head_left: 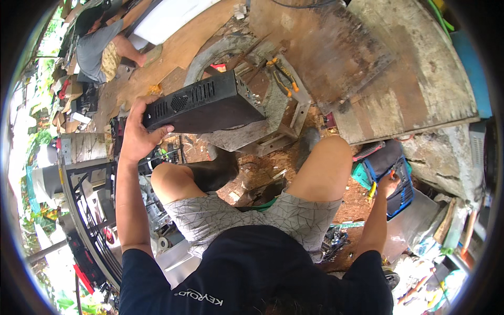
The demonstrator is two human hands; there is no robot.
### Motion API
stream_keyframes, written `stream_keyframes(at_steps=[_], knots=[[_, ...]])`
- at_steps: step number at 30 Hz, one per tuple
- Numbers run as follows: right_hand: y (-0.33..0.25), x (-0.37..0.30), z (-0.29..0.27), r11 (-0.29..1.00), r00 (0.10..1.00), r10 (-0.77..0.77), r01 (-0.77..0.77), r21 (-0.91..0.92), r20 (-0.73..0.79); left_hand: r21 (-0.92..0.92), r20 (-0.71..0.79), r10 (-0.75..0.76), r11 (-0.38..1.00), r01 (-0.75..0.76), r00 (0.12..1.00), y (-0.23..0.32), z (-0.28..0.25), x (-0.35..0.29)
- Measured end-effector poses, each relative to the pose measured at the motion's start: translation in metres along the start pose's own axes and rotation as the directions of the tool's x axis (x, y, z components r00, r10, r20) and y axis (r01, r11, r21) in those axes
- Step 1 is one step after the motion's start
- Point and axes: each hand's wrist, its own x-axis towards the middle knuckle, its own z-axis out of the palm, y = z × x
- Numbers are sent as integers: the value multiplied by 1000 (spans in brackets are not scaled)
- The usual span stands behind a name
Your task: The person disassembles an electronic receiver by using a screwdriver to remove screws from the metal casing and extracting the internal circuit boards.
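Note:
My left hand grips the near left end of a black metal box with rows of vent slots, its thumb along the lower edge. The box is tilted above a round grey work stand. On the far right part of the stand lie pliers with orange handles. Off to the right, my right hand is at a black and blue tool bag, fingers closed at a small orange-red piece. What that piece belongs to is too small to tell. A yellow-handled tool sits beside that hand.
A large worn wooden board spans the far right. Another person sits at the far left. A black metal rack and piled scrap parts stand at my left. Loose electronic parts lie near my right thigh.

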Motion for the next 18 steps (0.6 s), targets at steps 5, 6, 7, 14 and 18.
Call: stream_keyframes(at_steps=[5,6,7,14,18], knots=[[38,-20,-55,675,955,267,-279,683,126,-156,-141,-75,986,53,987,-12,7,-12],[43,-32,-64,750,987,162,-118,651,-7,-215,-178,-82,976,43,981,-14,9,-14],[26,-44,-79,689,986,165,-94,719,-30,-273,-218,-93,962,31,971,-15,12,-16],[-144,-137,-206,552,925,-345,65,831,157,305,-219,131,951,-60,967,15,1,-16],[-262,-190,-209,386,754,-640,149,910,148,371,-76,179,918,-139,981,56,18,18]])
